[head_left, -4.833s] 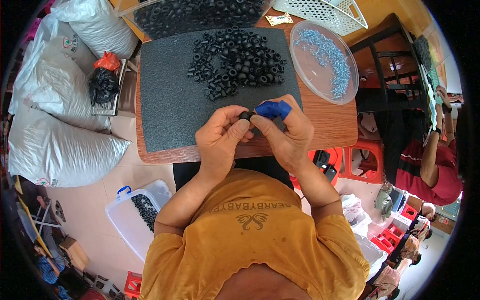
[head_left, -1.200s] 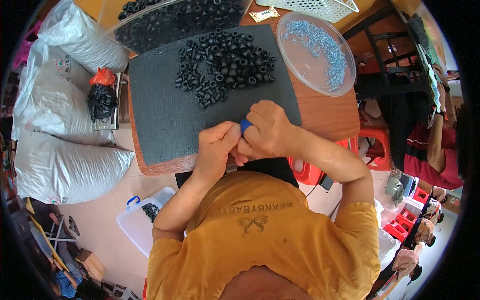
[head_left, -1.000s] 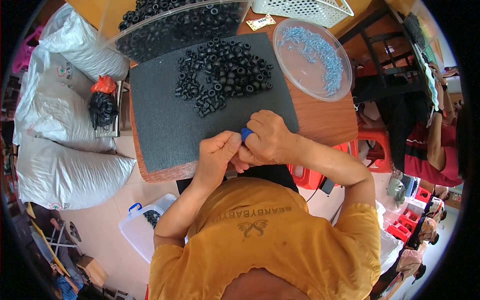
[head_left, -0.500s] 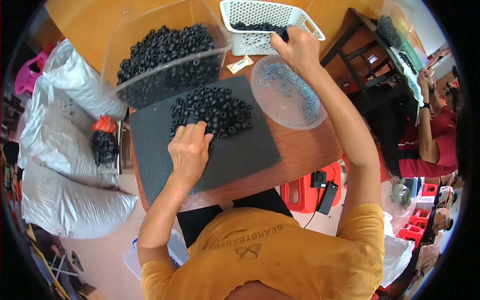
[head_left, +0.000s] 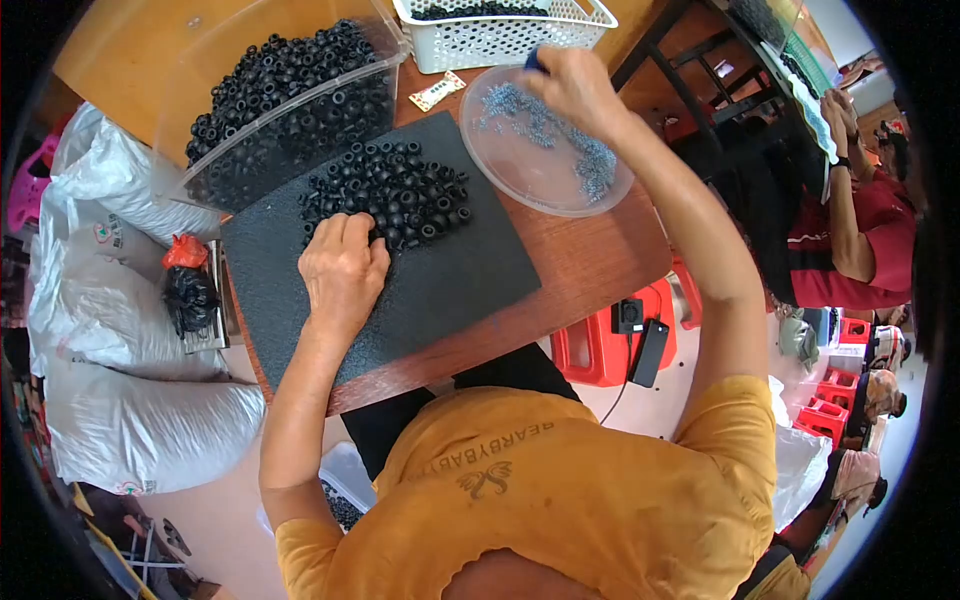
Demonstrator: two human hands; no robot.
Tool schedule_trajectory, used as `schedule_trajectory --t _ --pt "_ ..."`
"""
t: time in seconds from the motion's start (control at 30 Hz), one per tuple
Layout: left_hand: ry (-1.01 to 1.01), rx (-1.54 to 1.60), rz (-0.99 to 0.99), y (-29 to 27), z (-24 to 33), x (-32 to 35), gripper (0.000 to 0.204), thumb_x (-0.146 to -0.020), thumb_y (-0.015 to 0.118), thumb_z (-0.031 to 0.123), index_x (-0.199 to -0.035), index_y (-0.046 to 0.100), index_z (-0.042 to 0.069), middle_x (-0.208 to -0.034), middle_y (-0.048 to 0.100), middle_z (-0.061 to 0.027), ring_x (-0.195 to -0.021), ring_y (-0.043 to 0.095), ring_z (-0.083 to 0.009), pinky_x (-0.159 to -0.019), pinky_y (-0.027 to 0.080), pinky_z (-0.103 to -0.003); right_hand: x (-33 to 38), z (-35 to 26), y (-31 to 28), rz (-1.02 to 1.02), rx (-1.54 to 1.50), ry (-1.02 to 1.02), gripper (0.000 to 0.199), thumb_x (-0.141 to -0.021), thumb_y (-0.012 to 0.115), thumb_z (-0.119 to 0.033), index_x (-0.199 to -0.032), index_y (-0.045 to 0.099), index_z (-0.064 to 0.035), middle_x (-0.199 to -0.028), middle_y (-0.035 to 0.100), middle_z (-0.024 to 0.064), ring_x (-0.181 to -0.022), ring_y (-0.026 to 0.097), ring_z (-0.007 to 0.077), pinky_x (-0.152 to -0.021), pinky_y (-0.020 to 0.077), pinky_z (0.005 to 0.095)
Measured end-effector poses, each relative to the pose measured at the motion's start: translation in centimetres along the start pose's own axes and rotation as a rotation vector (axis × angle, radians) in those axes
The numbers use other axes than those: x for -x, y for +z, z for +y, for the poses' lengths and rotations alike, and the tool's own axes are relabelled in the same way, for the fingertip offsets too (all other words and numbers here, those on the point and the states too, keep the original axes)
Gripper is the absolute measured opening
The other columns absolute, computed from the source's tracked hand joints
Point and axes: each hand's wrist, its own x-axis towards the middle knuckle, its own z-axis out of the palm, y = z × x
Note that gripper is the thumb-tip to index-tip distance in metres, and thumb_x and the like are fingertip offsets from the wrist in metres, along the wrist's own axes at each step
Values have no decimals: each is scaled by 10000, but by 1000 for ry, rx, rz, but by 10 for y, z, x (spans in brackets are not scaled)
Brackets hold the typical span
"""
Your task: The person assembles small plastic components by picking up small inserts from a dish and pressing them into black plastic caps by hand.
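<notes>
Our left hand (head_left: 342, 268) rests with curled fingers on the black rings (head_left: 392, 193) heaped at the dark mat's (head_left: 440, 285) far edge. Our right hand (head_left: 572, 85) pinches a small blue piece (head_left: 533, 60) over the clear dish's (head_left: 545, 195) far rim.

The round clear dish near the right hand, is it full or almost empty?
Almost empty: the round clear dish holds only a thin scatter of small bluish pieces, with bare bottom showing.
</notes>
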Motion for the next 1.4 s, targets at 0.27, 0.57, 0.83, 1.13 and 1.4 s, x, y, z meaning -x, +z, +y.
schedule_trajectory --t 0.27,0.57,0.83,1.13,1.4 --pt "-36 84 69 -17 25 17 182 -697 690 -21 -855 606 9 -769 590 -114 -619 576 -244 -566 474 -348 69 -33 9 -538 -93 300 321 -743 737 -270 -777 669 42 -781 640 282 -784 646 436 -708 499 497" --pt "83 40 -166 -10 45 44 252 -702 733 34 -918 606 9 -854 563 -115 -763 588 -300 -642 501 -380 71 -43 19 -465 -132 172 255 -760 730 -166 -783 639 71 -711 603 274 -693 602 425 -650 455 471" --pt "41 -4 -190 0 41 39 261 -704 741 38 -928 611 7 -876 571 -119 -800 609 -294 -645 505 -373 70 -23 0 -531 -247 316 293 -699 750 -215 -763 647 52 -753 633 281 -780 647 433 -697 491 482" --pt "-28 145 -33 -6 46 42 197 -740 727 28 -908 634 -17 -805 576 -103 -721 604 -272 -595 494 -351 81 -24 6 -528 -126 71 158 -729 721 -90 -757 620 29 -750 637 261 -804 644 426 -678 494 485" --pt "-561 744 -94 -17 54 52 158 -858 700 77 -972 675 -30 -831 662 -87 -646 611 -146 -557 471 -266 89 -15 14 -352 -60 -123 78 -744 626 -40 -752 580 22 -791 640 245 -826 625 437 -723 491 507"
